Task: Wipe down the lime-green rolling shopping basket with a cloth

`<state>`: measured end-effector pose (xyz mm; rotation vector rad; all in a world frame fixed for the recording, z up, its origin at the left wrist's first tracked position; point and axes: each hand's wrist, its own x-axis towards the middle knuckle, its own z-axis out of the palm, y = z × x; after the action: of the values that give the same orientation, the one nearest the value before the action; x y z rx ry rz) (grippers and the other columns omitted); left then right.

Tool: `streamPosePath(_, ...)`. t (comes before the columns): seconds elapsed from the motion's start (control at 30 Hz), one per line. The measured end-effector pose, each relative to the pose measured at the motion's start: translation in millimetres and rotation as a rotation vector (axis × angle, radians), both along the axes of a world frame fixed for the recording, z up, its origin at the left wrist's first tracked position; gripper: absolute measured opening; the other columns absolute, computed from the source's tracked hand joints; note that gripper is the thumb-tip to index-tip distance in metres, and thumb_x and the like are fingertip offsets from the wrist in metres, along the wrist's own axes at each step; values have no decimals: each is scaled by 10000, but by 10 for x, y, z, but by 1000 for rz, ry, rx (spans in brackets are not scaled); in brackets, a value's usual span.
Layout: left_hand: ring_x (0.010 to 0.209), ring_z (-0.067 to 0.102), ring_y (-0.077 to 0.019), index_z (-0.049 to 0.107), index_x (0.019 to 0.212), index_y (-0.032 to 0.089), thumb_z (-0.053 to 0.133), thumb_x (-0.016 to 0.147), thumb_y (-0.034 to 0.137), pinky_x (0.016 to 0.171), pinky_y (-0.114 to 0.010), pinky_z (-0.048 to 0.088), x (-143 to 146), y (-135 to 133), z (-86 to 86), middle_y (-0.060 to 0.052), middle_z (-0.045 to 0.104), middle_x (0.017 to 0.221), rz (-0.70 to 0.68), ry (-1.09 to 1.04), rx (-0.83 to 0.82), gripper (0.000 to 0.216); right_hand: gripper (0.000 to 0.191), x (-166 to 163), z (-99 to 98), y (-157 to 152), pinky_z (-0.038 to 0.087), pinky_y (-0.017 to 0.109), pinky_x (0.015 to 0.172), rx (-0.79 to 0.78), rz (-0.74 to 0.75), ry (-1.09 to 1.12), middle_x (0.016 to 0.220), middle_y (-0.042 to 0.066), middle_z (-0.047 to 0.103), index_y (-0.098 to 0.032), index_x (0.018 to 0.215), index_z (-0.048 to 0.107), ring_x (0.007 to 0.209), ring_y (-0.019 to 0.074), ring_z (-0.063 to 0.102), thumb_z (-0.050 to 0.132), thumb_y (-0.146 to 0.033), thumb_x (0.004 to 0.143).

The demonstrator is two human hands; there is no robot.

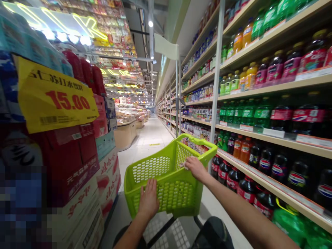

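A lime-green shopping cart [132, 193] with a perforated plastic basket stands in front of me, turned sideways in the aisle. My left hand [149, 197] lies against the near side of the basket, its fingers stretched out over the mesh and holding nothing. Over the basket's near rim, close to the handle end, my right hand [195, 167] has its fingers closed on a small crumpled white cloth or tissue [183, 165]; the exact kind is hard to tell. No goods show in the visible part of the basket.
Shelves of soda bottles [261, 114] line the right side. Stacked drink cartons [106, 169] with a yellow price sign [57, 93] rise close on the left. Between them a white tiled aisle [153, 128] runs ahead, past a rounded display stand [126, 135].
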<state>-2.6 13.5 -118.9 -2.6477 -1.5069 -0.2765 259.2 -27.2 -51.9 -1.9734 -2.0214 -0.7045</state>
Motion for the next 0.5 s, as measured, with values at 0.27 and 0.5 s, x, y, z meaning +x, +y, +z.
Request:
streamPosePath(0.27, 1342, 109, -231, 206, 1364, 64, 394, 623, 198, 1072, -462, 106, 36, -25, -22, -92, 179, 1455, 5, -33, 7, 776, 278, 60, 63, 56, 290, 395, 985, 20, -42, 37, 1127, 127, 563, -157, 942, 644, 1106, 229, 441, 429, -70, 788)
streamPosePath(0.5, 1344, 99, -222, 187, 1370, 69, 387, 629, 207, 1076, -455, 116, 15, -29, 1, -81, 163, 1458, -10, -5, -3, 780, 374, -98, -303, 117, 321, 433, 988, 75, 130, -25, 1214, 108, 532, -172, 1101, 580, 1192, 235, 395, 439, -40, 781)
